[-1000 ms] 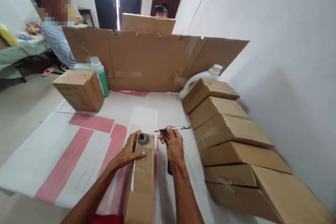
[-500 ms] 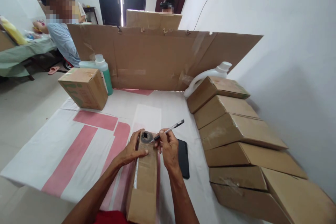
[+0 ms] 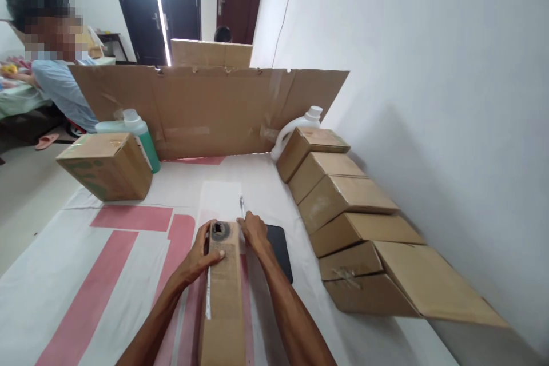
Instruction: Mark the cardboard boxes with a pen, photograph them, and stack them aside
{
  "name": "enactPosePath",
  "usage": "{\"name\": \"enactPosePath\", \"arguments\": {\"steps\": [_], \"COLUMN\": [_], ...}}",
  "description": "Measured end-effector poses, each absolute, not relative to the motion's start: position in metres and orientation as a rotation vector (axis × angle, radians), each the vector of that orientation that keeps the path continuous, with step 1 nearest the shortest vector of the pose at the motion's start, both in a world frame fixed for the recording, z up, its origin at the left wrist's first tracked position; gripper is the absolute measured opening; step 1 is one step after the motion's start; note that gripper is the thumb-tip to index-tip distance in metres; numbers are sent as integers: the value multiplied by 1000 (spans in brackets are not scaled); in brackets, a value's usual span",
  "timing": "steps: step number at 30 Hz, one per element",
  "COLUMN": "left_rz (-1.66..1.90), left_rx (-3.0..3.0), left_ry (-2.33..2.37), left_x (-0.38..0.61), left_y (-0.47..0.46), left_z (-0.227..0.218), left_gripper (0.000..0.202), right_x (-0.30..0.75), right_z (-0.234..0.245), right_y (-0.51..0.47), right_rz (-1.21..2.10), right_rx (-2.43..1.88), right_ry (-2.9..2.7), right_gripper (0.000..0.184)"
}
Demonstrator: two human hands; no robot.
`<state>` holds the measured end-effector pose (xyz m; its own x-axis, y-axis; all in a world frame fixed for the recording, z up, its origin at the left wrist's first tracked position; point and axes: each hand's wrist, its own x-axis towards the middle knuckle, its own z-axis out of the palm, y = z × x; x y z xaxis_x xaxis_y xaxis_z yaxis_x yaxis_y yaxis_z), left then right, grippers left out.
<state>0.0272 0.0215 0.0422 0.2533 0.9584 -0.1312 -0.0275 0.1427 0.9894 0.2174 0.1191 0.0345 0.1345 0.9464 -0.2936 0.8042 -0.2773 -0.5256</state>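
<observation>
A long, narrow cardboard box [image 3: 223, 303] points away from me on the cloth. Its top has a small hole near the far end, ringed by dark pen shading [image 3: 221, 233]. My left hand [image 3: 203, 258] grips the box at that end, thumb on top and fingers over the left side. Just right of the box, my right hand [image 3: 254, 230] is closed around a pen [image 3: 241, 205], whose visible end points up and away; its other end is hidden. A dark phone [image 3: 281, 254] lies beside my right wrist. White paper [image 3: 221, 197] rests beyond the box.
Several cardboard boxes [image 3: 347, 194] line the right side, with a white jug [image 3: 295, 128] behind them. At the left stand another box [image 3: 107, 166] and a green-liquid bottle [image 3: 148, 146]. A cardboard panel [image 3: 214, 108] closes the back. Beyond it sits a person in a blue shirt [image 3: 64, 88].
My right hand has lifted the pen off the shaded ring and turned it, moving to the box's right side. My left hand keeps its grip. The whole view has shifted rightward.
</observation>
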Motion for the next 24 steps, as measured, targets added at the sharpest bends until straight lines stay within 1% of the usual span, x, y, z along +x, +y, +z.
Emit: {"name": "enactPosePath", "arguments": {"steps": [4, 8, 11, 15, 16, 19, 20, 22, 24], "left_rz": [924, 917, 939, 947, 951, 970, 975, 974, 973], "left_rx": [1187, 1183, 1178, 1157, 1147, 1125, 1121, 1124, 1132], "left_ry": [1049, 1065, 1062, 1037, 1029, 1018, 1020, 1023, 1018], "left_x": [28, 26, 25, 24, 25, 26, 26, 27, 28], "left_y": [20, 22, 24, 21, 20, 17, 17, 17, 17], "left_z": [51, 43, 37, 43, 46, 50, 51, 52, 52], "left_gripper": [83, 88, 91, 88, 87, 87, 87, 86, 85], "right_x": [231, 263, 281, 290, 291, 292, 292, 290, 287], "right_z": [47, 50, 44, 32, 29, 22, 21, 24, 36], "right_y": [87, 37, 16, 23, 28, 36, 36, 31, 21], "right_rz": [725, 572, 606, 740, 794, 994, 1054, 1154, 1227], "right_rx": [-2246, -2438, -2500, -2410, -2365, -2145, -2055, -1881, -1723], "right_ry": [-1734, -1578, -1474, -1334, -1294, -1206, -1175, -1104, -1038], "right_gripper": [37, 52, 57, 68, 65, 45, 41, 43, 51]}}
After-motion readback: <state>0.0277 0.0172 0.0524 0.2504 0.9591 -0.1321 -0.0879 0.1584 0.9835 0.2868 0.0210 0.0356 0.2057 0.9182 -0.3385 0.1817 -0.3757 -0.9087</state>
